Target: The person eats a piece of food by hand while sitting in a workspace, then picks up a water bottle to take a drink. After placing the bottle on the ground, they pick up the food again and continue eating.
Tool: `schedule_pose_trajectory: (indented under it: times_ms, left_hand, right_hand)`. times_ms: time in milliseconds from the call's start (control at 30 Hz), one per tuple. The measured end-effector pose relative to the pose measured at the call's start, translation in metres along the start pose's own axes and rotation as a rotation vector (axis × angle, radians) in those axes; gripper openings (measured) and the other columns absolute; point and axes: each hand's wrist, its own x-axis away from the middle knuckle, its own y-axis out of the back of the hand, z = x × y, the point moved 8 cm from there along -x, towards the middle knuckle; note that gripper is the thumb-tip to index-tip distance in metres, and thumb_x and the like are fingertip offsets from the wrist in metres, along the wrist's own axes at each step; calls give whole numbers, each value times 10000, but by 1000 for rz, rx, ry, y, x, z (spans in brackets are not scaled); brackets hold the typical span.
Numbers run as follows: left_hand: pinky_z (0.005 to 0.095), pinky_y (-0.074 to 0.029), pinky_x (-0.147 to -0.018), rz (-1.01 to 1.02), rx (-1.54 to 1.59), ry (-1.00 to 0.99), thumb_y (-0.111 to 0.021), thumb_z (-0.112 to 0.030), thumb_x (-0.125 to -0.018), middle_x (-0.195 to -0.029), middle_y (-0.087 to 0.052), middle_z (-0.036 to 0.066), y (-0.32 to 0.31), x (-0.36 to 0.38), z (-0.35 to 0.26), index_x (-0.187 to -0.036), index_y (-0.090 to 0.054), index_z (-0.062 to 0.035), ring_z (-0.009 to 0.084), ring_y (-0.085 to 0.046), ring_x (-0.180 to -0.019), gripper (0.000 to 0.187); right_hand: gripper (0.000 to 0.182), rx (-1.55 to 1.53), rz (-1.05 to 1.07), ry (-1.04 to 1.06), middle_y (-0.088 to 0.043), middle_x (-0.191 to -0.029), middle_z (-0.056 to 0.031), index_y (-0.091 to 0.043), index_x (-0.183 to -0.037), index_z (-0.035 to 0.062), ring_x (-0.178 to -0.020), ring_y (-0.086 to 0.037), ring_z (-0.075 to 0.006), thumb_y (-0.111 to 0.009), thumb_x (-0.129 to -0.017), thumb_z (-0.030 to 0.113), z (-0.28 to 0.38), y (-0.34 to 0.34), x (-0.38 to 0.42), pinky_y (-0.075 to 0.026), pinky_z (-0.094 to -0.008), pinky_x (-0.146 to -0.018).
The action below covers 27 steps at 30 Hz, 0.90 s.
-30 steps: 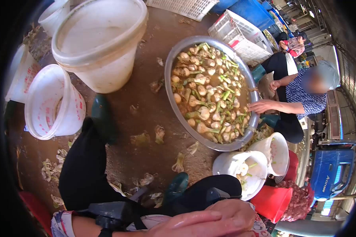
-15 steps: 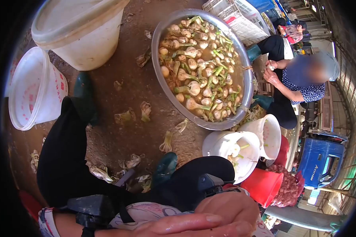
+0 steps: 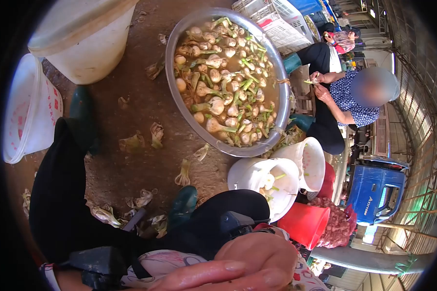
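At the bottom edge, my left hand (image 3: 204,275) and my right hand (image 3: 258,253) press together. The left fingers are drawn together and lie across the right hand. My right hand is curled, with the back of it towards me. Whatever they grip is hidden by the fingers and the frame's edge. Ahead stands a wide metal basin (image 3: 193,119) of murky water with many garlic bulbs (image 3: 214,105), some with green stems. Nearer, a white bucket (image 3: 237,175) holds a few pale peeled pieces (image 3: 267,181).
A second white bucket (image 3: 311,162), a red bucket (image 3: 301,225) and a red mesh sack (image 3: 336,227) stand at the right. Large white tubs (image 3: 85,46) are at the left. Garlic peelings (image 3: 183,173) litter the floor. A co-worker (image 3: 342,92) sits beyond the basin, holding something pale and green.
The view has shifted, so the basin, buckets and co-worker appear farther left. The co-worker's head is raised and their hands have moved slightly. My hands stay pressed together.
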Motion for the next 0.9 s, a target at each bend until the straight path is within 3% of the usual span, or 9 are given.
schedule_pose_trajectory:
  times_ms: [133, 233, 300, 333, 400, 433, 500, 600, 900]
  left_hand:
    - [239, -459, -503, 243, 39, -184, -683, -110, -678, -626, -596, 5, 0, -4, 2, -739, -631, -112, 177, -595, -631, 80]
    - [238, -459, -509, 80, 82, -227, -690, -125, -670, -627, -595, 6, -6, 5, 6, -721, -628, -114, 176, -594, -630, 81]
    - [272, -467, -520, -191, 159, -369, -669, -138, -683, -618, -595, 24, 7, 24, 10, -737, -633, -108, 194, -589, -614, 72]
    - [272, -467, -520, -178, 139, -380, -669, -138, -683, -618, -595, 24, 15, 18, 4, -737, -633, -108, 194, -589, -614, 72]
    - [325, -485, -629, 306, 192, -128, -623, -135, -720, -738, -620, 61, 5, -3, 7, -784, -646, -89, 230, -602, -742, 82]
    - [325, -485, -629, 317, 167, -131, -623, -135, -720, -738, -620, 61, 12, -5, 12, -784, -646, -89, 230, -602, -742, 82]
    - [375, -460, -769, 542, 304, -228, -568, -135, -765, -914, -611, 91, 6, 3, 15, -848, -651, -73, 269, -570, -926, 133]
    - [398, -413, -857, 567, 449, -112, -550, -139, -790, -1037, -575, 91, 1, 12, 22, -903, -643, -67, 287, -502, -1064, 163]
    - [444, -353, -917, 810, 512, 25, -559, -194, -822, -1052, -567, 147, -5, 11, 34, -963, -600, -30, 351, -480, -1083, 221]
  right_hand:
    - [305, -1, 0, -8, -571, -963, -77, -487, -1093, 36, -877, -567, -172, -569, -814, 126, 0, 0, -1, -464, -290, -737]
    - [302, 5, 4, -15, -571, -967, -80, -486, -1094, 35, -879, -568, -174, -565, -816, 122, -1, -2, -2, -466, -289, -736]
    - [300, 9, 2, 1, -571, -969, -82, -485, -1095, 34, -881, -568, -175, -562, -818, 119, 1, -2, -1, -467, -288, -735]
    - [299, 15, 4, 2, -571, -971, -83, -485, -1096, 34, -882, -568, -176, -561, -819, 118, 2, -2, -2, -467, -288, -734]
    - [297, 21, 15, 20, -570, -973, -84, -485, -1097, 33, -883, -568, -177, -558, -821, 115, 2, -2, -4, -468, -288, -733]
    - [296, 25, 12, 25, -570, -974, -85, -484, -1097, 33, -884, -568, -177, -557, -821, 113, 3, -2, -5, -468, -287, -732]
    - [294, 43, 13, 33, -570, -977, -87, -484, -1098, 32, -885, -568, -178, -554, -823, 110, 4, -2, -5, -469, -287, -731]
    - [292, 64, 5, 63, -570, -980, -90, -483, -1099, 31, -888, -568, -180, -550, -826, 106, 6, -1, -6, -471, -286, -729]
    - [284, 98, -250, 269, -569, -991, -98, -481, -1104, 28, -894, -568, -185, -539, -834, 93, 22, 17, 3, -475, -283, -724]
